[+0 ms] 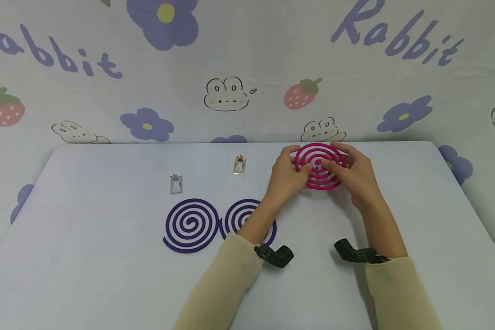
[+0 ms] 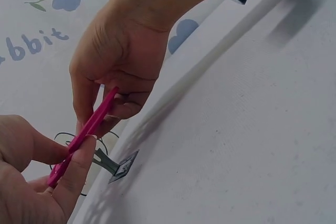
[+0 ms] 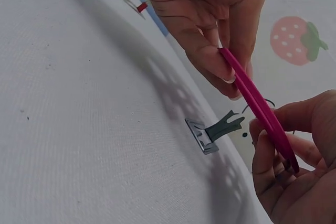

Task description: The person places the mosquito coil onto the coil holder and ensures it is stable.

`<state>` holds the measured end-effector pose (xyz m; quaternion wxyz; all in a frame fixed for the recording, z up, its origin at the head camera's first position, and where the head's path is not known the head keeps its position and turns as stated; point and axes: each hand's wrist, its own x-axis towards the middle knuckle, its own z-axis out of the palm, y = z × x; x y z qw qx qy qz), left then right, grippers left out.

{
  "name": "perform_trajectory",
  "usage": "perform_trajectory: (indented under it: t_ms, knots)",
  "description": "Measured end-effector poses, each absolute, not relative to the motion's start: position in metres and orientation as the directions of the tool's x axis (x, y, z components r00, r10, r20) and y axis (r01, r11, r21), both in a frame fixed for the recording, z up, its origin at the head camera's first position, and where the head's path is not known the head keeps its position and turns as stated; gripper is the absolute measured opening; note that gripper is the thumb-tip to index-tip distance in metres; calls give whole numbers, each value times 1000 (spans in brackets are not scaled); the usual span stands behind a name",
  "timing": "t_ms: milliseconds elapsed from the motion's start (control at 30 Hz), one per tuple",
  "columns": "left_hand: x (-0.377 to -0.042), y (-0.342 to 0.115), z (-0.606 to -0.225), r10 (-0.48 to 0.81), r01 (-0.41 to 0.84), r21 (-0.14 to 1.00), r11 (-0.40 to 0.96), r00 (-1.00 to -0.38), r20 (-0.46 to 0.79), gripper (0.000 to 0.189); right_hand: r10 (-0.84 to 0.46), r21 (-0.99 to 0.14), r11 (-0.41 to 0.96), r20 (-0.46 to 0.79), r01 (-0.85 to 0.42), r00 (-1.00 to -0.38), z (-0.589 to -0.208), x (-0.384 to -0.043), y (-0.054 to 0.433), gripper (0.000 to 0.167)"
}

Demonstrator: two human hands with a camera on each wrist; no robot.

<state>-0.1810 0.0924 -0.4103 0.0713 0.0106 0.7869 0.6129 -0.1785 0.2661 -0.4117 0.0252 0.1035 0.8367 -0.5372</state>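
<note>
A pink mosquito coil (image 1: 321, 176) is held above the table at its far right part, tilted up so its flat side faces the head camera. My left hand (image 1: 286, 176) pinches its left side, thumb over the front. On its right side my right hand (image 1: 359, 172) grips it, with the thumb near the spiral's centre. Both wrist views show the pink coil (image 2: 84, 135) edge-on between the fingers. Just beyond it, a dark green metal coil stand (image 3: 202, 135) rests on the table; the coil and hands hide it from the head view.
Two dark blue coils lie flat side by side: the left coil (image 1: 191, 223) in full, the right coil (image 1: 247, 200) partly under my left forearm. Behind them sit a silver stand (image 1: 176, 184) and a gold stand (image 1: 239, 165). A patterned cloth (image 1: 268, 55) hangs behind the white table (image 1: 86, 229).
</note>
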Motion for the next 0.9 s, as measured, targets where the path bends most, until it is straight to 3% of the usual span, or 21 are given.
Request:
perform_trajectory:
  t_ms: [900]
  knots:
    - [-183, 96, -420, 94, -97, 957, 275, -987, -127, 59, 125, -882, 430, -153, 192, -980, -416, -178, 264, 67]
